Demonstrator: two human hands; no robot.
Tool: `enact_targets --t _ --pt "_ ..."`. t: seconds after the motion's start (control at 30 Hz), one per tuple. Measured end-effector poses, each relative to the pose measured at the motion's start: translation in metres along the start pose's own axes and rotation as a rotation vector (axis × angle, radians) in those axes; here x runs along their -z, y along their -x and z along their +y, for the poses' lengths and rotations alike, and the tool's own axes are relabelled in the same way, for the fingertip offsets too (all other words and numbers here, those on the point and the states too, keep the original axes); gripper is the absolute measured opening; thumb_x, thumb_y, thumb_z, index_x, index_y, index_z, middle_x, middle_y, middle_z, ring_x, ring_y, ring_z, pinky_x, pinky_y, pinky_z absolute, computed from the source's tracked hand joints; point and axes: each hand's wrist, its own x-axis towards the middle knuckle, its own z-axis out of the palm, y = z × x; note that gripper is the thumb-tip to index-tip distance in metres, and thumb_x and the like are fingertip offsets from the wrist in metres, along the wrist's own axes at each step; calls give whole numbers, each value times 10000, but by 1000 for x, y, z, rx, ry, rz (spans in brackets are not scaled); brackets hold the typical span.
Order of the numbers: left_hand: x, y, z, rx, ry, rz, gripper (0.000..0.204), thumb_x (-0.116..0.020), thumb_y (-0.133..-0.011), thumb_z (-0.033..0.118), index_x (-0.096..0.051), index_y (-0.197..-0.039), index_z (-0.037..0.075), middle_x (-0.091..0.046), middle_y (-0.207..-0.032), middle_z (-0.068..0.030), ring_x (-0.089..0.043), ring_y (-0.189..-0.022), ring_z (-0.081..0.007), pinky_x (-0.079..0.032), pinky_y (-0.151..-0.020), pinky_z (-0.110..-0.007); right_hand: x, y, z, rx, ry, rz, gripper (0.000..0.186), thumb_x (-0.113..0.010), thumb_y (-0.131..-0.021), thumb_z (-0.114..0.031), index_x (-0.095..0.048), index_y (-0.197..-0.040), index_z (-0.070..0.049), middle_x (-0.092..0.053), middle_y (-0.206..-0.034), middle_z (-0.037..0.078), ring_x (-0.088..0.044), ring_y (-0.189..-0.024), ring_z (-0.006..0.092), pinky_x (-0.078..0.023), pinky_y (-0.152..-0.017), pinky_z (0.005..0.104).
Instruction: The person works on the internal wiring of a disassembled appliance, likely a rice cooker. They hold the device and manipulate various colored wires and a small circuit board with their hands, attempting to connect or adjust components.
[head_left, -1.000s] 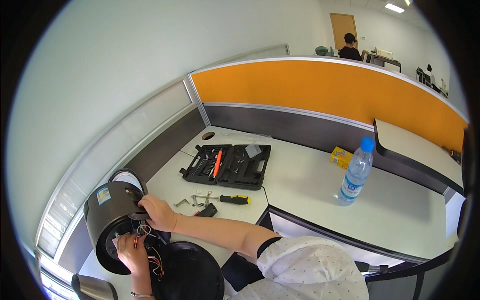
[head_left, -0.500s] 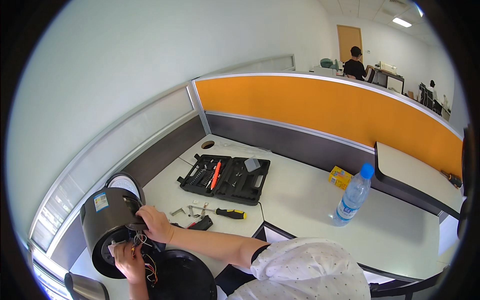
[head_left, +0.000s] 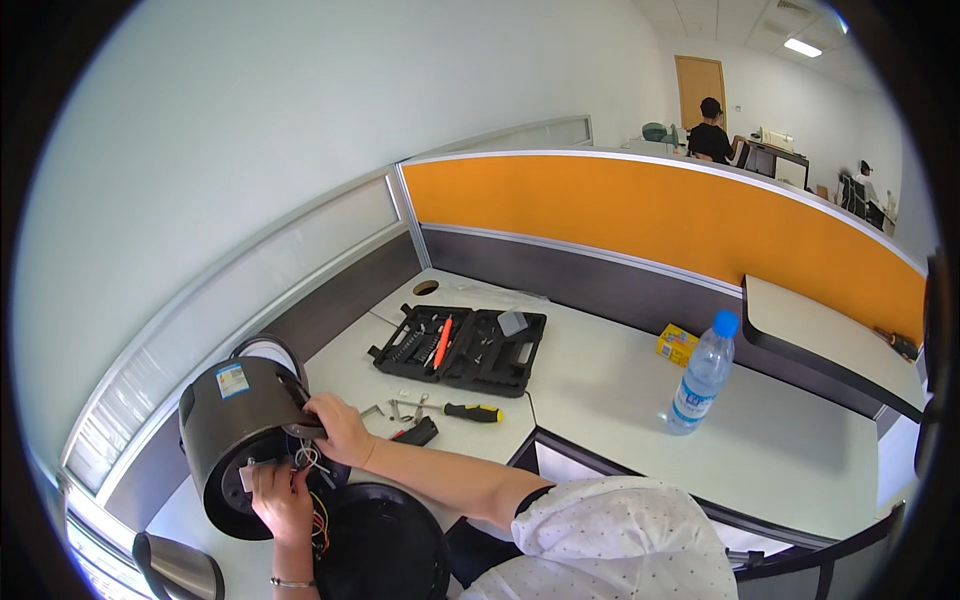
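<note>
A dark brown rice cooker (head_left: 240, 410) lies on its side at the left, its opened underside facing me, with thin wires (head_left: 308, 458) hanging out. My right hand (head_left: 340, 432) grips the cooker's rim from the right, fingers curled over it. Inside the opening, the fingers of my left hand (head_left: 283, 500) are pinched together at the wires; a small pale flat piece (head_left: 247, 477) shows by the fingertips. A round black base cover (head_left: 385, 545) rests just right of my left hand, with coloured wires (head_left: 320, 520) between it and the cooker.
Beyond my right forearm lie a yellow-black screwdriver (head_left: 472, 412), a black-and-red tool (head_left: 418, 433) and small metal parts. An open black toolbox (head_left: 490, 365) sits behind them. A water bottle (head_left: 704, 380) and yellow box (head_left: 677, 345) stand right. A steel vessel (head_left: 180, 568) is near left.
The view has shifted slightly, so the cooker and both hands appear a little farther right. My left hand has turned slightly at the opening; my right hand keeps its grip on the cooker.
</note>
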Motion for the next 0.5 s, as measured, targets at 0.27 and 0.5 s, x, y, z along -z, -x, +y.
enact_targets --t 0.27,0.5 --pt "7 -6 1 -15 -9 -20 228 -740 -654 123 -644 -839 31 -593 -832 -110 -592 -817 -295 -500 -760 -406 0 1 -1 76 13 32 540 -644 -533 43 -487 -1046 -15 -537 -964 167 -549 -857 368 -479 -719 398" --pt "8 -3 0 -10 3 -9 210 -760 -661 135 -643 -796 24 -591 -819 -103 -577 -843 -304 -486 -729 -404 -3 -2 -3 103 4 38 508 -631 -544 34 -489 -1031 -4 -542 -943 173 -548 -847 375 -473 -722 404"
